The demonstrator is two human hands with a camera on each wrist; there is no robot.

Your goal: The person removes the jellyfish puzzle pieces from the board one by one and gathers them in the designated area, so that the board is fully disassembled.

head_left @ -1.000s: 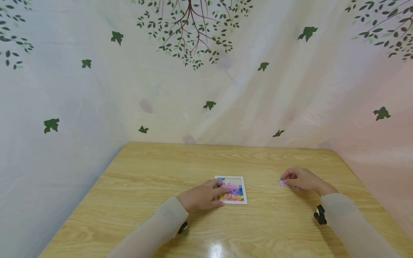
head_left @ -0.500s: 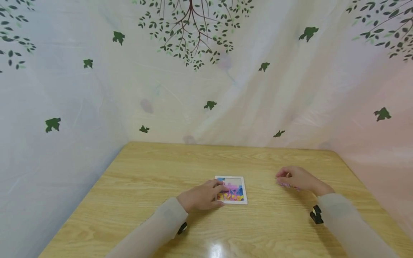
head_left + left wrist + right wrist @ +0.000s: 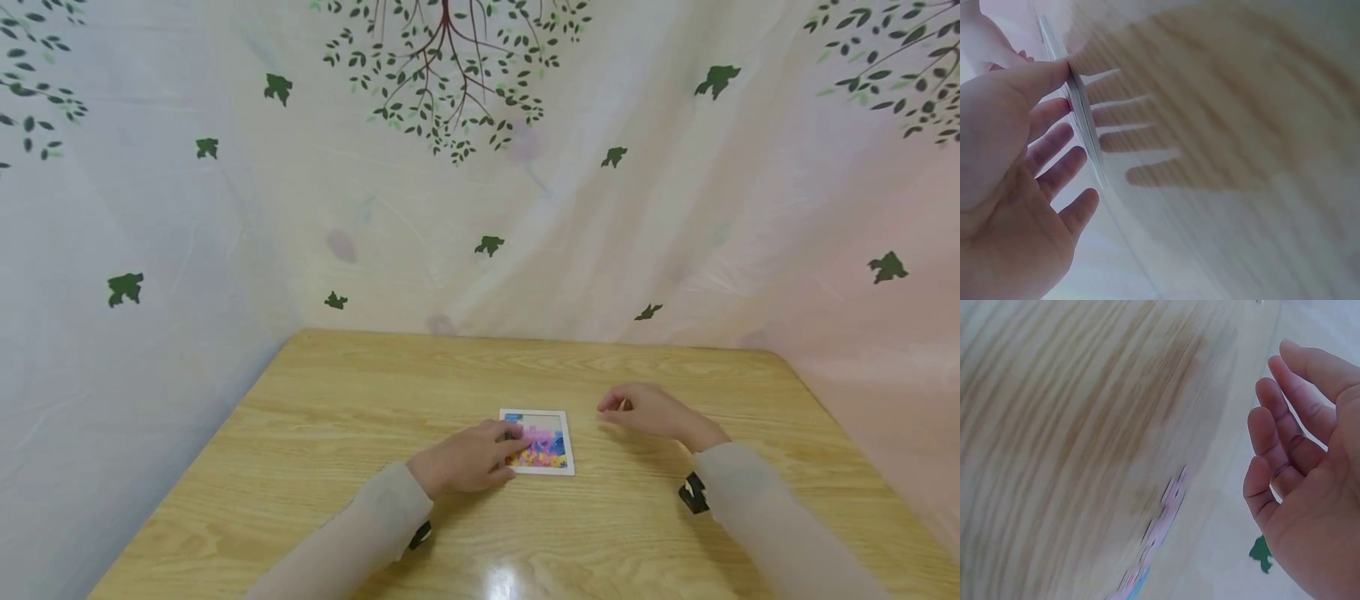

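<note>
A small jigsaw puzzle [image 3: 550,450] in a white frame [image 3: 571,463] lies mid-table, with pink, blue and yellow pieces filling its lower part and a pale gap at the top. My left hand [image 3: 468,457] rests on its left side, fingers fairly straight over the picture and thumb at the near edge. The left wrist view shows this frame nearly edge-on. Right of the puzzle, my right hand [image 3: 648,411] hovers with thumb and forefinger tips close together; whether a piece is between them is hidden. Loose pink puzzle pieces [image 3: 1171,505] lie on the table near that hand.
The wooden table [image 3: 360,383] has its far edge against a pale hanging cloth [image 3: 405,208] printed with leaves and branches. Black wrist straps [image 3: 693,493] sit below the sleeves.
My right hand has risen from the loose pieces and moved left toward the framed puzzle. The left hand has stayed on the frame almost unmoved.
</note>
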